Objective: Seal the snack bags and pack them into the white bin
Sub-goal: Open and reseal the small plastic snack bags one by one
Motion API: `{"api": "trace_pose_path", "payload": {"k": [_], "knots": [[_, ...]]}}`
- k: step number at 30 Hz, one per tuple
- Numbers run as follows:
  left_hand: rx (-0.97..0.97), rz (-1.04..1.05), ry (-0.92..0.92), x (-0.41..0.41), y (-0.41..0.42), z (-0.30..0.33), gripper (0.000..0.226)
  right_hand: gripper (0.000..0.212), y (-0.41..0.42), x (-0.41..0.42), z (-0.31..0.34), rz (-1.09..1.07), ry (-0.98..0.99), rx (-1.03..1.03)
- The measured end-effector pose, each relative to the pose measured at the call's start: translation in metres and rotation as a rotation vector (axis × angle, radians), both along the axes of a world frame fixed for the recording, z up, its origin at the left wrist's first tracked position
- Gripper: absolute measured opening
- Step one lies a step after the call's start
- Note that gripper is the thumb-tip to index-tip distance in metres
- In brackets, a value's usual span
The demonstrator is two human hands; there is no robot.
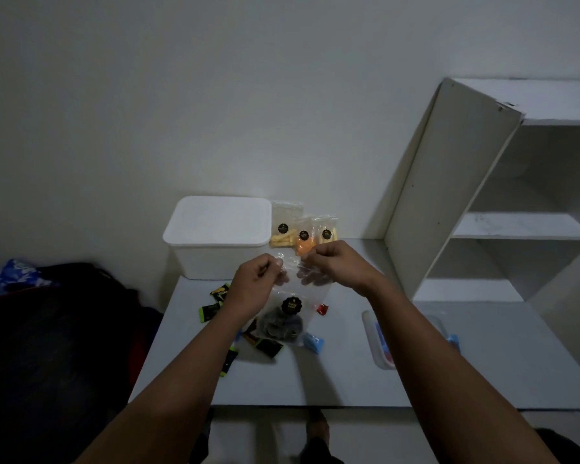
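Observation:
I hold a clear snack bag [287, 316] with dark round snacks and a black label upright above the table. My left hand [257, 283] pinches its top edge on the left, and my right hand [335, 267] pinches the top edge on the right. The white bin [215, 242] stands at the back of the table against the wall, its lid on. Three more clear snack bags lean beside it: one with pale sticks [283, 229], one with orange snacks [303, 241], one with yellow pieces [327, 231].
Small black-and-green sachets [211, 311] lie scattered on the white table [349, 380], with a red candy [322, 309] and a blue packet [313, 343]. A clear container [379, 343] sits at the right. A white shelf unit [482, 195] rises at the right; dark bags [64, 329] at the left.

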State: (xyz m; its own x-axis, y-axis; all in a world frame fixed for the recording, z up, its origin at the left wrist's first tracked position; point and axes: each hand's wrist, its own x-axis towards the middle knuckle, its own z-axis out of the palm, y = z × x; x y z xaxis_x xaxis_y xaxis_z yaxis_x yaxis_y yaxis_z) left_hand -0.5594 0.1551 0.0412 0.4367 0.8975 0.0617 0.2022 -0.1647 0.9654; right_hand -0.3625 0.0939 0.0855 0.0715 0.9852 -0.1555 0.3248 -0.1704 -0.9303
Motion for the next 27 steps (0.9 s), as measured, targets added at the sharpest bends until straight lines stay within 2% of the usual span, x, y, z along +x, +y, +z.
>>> {"api": "trace_pose_path", "payload": {"k": [6, 13, 27], "knots": [[-0.061, 0.008, -0.058, 0.002, -0.009, 0.003, 0.027, 0.018, -0.004, -0.005, -0.005, 0.025, -0.024, 0.078], [-0.035, 0.036, -0.089, 0.004, -0.012, 0.013, 0.026, 0.015, -0.003, -0.008, -0.004, 0.020, -0.034, 0.083], [-0.041, -0.041, -0.111, 0.009, -0.014, 0.012, 0.024, 0.013, -0.002, -0.007, -0.006, 0.074, -0.033, 0.083]]}}
